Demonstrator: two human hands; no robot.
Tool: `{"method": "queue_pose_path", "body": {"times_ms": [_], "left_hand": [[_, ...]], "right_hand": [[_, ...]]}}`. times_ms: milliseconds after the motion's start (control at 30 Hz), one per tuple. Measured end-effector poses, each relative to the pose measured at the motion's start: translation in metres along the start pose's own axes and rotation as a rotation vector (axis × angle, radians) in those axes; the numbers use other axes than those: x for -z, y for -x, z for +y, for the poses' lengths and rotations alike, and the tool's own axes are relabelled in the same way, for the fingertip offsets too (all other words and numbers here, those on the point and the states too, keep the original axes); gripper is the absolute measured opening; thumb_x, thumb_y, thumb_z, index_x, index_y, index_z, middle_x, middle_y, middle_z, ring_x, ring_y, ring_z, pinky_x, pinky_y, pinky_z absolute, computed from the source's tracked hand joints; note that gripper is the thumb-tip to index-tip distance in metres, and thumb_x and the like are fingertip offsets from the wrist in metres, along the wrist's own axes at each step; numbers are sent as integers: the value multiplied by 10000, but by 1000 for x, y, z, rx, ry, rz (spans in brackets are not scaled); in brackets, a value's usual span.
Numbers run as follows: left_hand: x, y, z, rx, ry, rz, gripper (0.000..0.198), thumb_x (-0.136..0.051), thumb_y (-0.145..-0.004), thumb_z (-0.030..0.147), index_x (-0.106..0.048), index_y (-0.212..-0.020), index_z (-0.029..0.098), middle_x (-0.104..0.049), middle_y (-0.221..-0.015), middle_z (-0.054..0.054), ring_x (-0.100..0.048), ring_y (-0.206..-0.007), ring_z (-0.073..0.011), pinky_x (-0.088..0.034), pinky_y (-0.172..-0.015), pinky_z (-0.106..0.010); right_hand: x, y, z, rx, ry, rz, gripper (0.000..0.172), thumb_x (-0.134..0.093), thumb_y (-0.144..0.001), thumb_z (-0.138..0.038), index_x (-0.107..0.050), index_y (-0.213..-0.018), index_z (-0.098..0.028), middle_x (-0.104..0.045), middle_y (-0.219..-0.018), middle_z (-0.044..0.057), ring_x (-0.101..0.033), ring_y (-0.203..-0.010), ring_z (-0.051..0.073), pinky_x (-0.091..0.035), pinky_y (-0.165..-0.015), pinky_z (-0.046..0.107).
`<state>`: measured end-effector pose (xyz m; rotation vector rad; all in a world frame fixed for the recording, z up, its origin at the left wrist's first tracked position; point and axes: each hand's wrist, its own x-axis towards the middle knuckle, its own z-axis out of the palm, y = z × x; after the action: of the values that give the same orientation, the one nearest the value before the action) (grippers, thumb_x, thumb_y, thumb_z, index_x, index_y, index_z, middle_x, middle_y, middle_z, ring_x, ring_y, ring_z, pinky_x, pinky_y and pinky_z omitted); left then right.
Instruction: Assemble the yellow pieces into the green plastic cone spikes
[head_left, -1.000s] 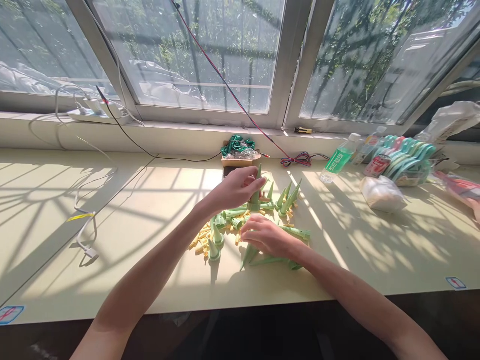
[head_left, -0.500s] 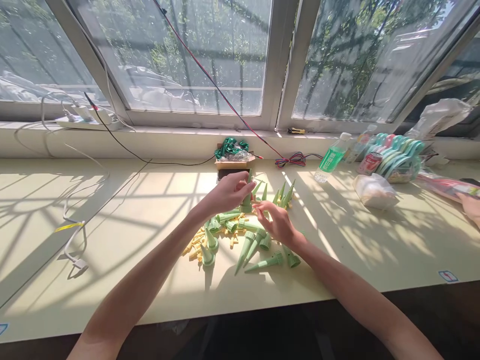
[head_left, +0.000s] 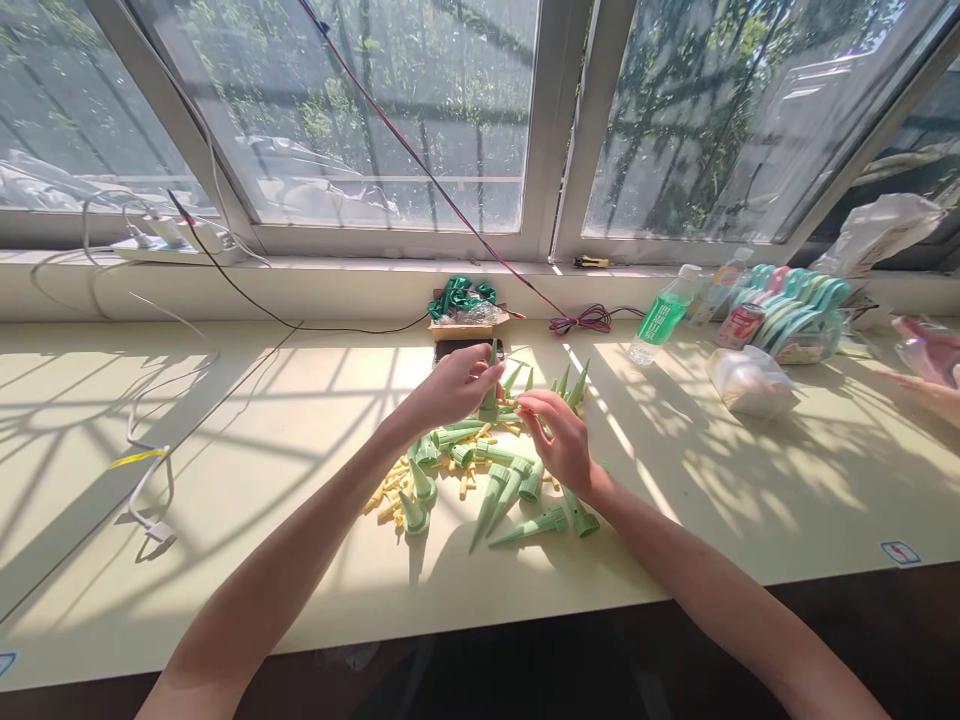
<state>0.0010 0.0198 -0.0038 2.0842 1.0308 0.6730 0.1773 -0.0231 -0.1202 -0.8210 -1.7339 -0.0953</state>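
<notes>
My left hand [head_left: 459, 380] is closed around a green plastic spike [head_left: 491, 392] that stands with its tip up over the pile. Just right of it, my right hand [head_left: 559, 435] has its thumb and fingertips pinched together; what they hold, if anything, is too small to make out. Beneath both hands lie several more green spikes [head_left: 510, 492], some on their sides. Two spikes stand upright at the left of the pile, the nearer spike [head_left: 413, 513] casting a shadow. Small yellow plastic pieces [head_left: 388, 492] are scattered among and beside them.
Behind the pile, a small cardboard box [head_left: 469, 328] holds green material, with a dark object [head_left: 450, 350] before it. A bottle [head_left: 664, 315], a can [head_left: 741, 325] and a wrapped white bundle [head_left: 750, 380] stand right. Another person's hand [head_left: 926, 393] is near a plastic packet [head_left: 930, 350]. Cables [head_left: 142, 470] lie left.
My right hand has shifted slightly to the right, away from the spike in my left hand, which has moved a little left. At far right, the other person's hand and a packet have moved.
</notes>
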Motion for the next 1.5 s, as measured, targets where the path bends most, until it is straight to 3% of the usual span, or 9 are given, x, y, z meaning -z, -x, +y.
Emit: {"method": "queue_pose_path", "body": {"times_ms": [167,533,700,1033,1500], "left_hand": [[0,-2,-2,8,-28,16,287,-492,-907,443,-516,-830,168,-669,-759,-41,-511,-511,-88,-346,-467,-205],[-1,-1,-5,-29,-94,15,354,-490,-902,503,-462,-763,179,-679,-736,-38,-548,-546,-107,-364,-492,-218],[-2,-1,-4,-27,-98,14,376,-532,-865,538,-469,-771,179,-673,-736,-40,-545,-530,-110,-358,-475,-219],[-5,1,-3,-32,-39,-46,307,-507,-906,403,-371,-730,190,-638,-682,2,-512,-480,-79,-359,-466,-193],[-7,2,-2,-27,12,-85,318,-520,-890,415,-357,-728,194,-628,-679,2,-511,-473,-81,-353,-437,-197]], "right_hand": [[-1,2,1,26,47,62,300,-557,-907,-62,-642,-1141,-229,-656,-1051,86,-653,-988,189,-573,-847,336],[-1,5,2,4,67,60,331,-565,-909,-75,-656,-1181,-240,-638,-1036,81,-655,-955,177,-580,-799,307],[-1,4,1,13,81,56,310,-551,-921,-105,-651,-1179,-245,-647,-1017,79,-659,-924,182,-582,-769,309],[-1,3,-3,-2,15,46,208,-559,-928,-127,-616,-1112,-207,-679,-925,62,-651,-825,169,-570,-738,318],[0,1,-7,13,-5,20,167,-560,-927,-135,-635,-1056,-210,-682,-913,59,-651,-812,167,-561,-698,312]]}}
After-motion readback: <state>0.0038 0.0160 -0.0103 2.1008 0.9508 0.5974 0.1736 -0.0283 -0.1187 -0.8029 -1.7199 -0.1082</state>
